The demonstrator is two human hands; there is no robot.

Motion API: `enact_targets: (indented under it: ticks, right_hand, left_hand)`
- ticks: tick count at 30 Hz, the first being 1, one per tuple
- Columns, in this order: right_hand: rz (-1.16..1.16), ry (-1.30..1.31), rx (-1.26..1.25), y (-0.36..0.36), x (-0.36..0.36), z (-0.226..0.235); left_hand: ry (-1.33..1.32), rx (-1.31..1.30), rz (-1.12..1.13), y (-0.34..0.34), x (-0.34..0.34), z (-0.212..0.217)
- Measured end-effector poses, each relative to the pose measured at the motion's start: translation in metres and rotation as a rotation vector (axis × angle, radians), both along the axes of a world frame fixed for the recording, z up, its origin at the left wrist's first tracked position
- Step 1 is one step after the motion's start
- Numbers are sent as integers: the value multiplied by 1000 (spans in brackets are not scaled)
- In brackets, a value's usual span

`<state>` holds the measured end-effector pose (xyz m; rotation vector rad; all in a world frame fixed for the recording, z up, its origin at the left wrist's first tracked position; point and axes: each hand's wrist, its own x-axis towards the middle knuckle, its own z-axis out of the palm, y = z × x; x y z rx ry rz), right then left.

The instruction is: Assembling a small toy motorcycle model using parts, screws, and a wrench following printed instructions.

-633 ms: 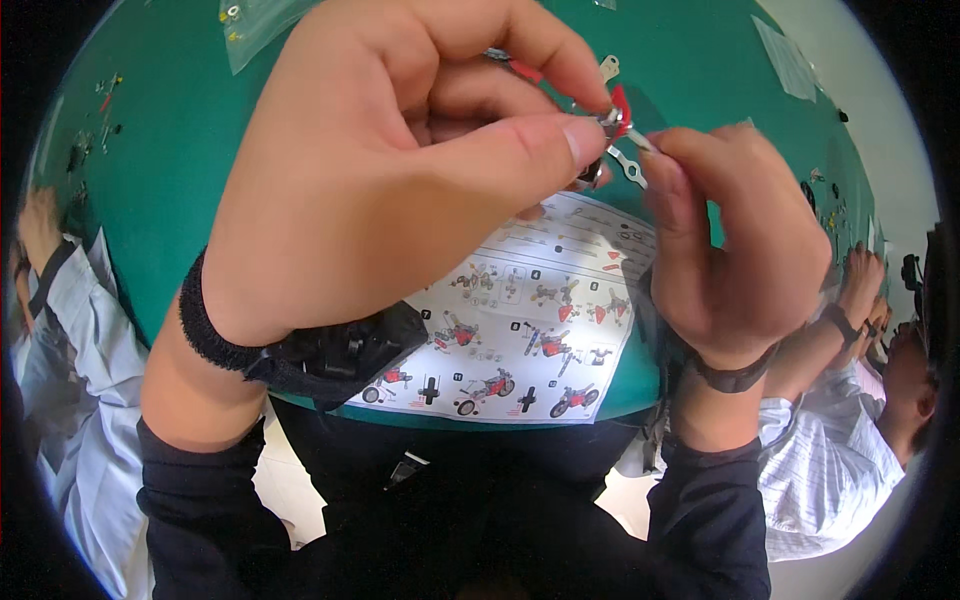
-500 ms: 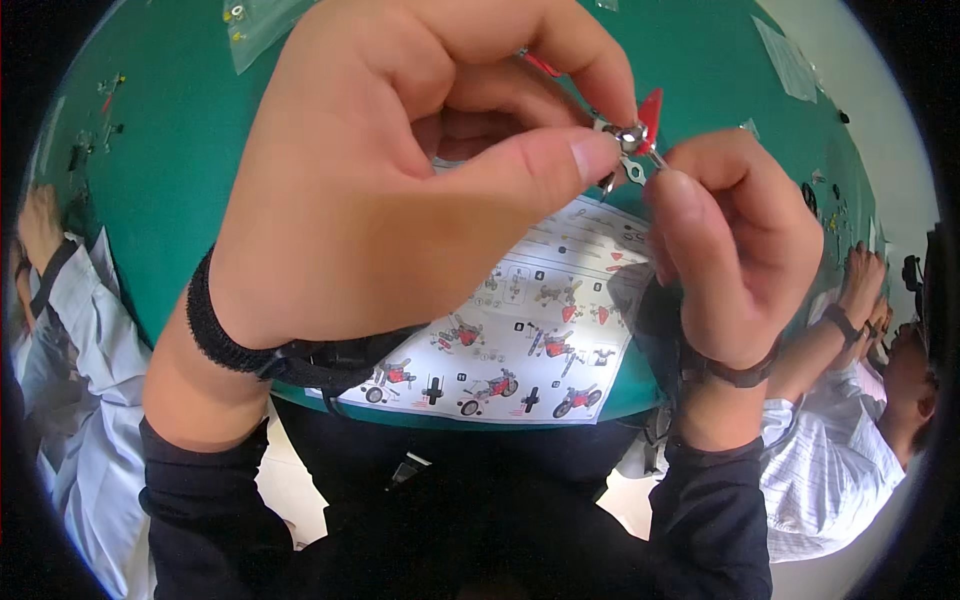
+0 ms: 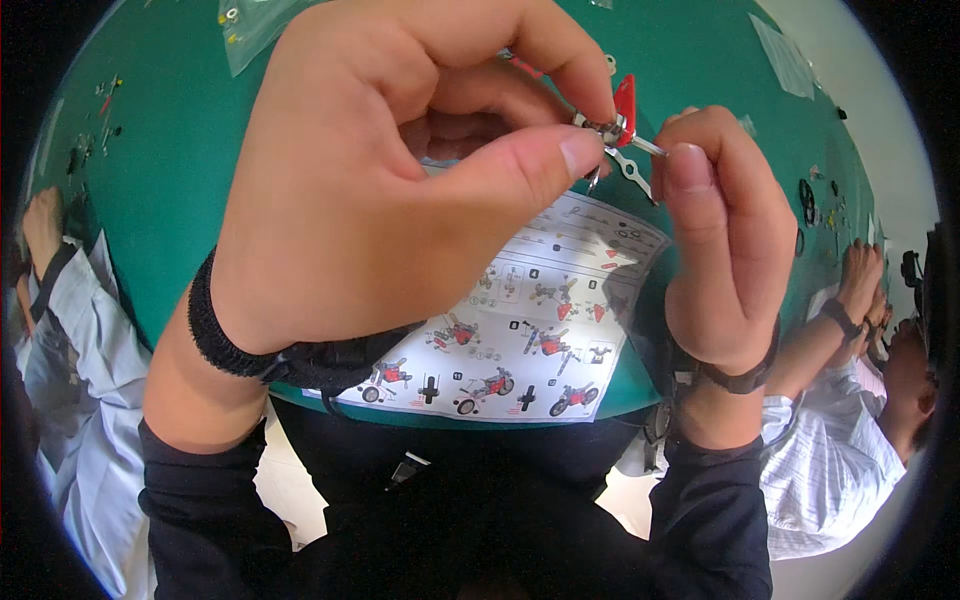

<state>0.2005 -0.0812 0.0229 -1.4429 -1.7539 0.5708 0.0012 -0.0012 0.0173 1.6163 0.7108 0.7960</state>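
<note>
My left hand pinches a small model assembly between thumb and forefinger, above an instruction sheet. A red triangular plate sticks up from it, beside a shiny metal part. A silver plate with holes hangs off below, slanting toward my right hand. From the red plate a thin metal rod runs to my right hand, whose thumb and forefinger are closed on its outer end. Whether the rod is a screw or a tool's shaft, I cannot tell. My left fingers hide part of the assembly.
The printed instruction sheet with motorbike drawings lies on the green table under my hands. A clear bag with small parts is at the far left. Black rings and loose parts lie right. Other people's hands rest at both sides.
Both hands have shifted slightly left, and the assembly has turned a little. More of the rod and the silver plate shows between my hands.
</note>
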Motion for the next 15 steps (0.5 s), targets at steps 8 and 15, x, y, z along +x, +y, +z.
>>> enact_targets:
  ticks: [8,15]
  right_hand:
    - [44,-411,365,13,1,-1]
    - [7,-727,576,18,4,1]
  left_hand:
    - [-251,-111,72,-10,0,-9]
    - [3,-423,-142,16,-5,10]
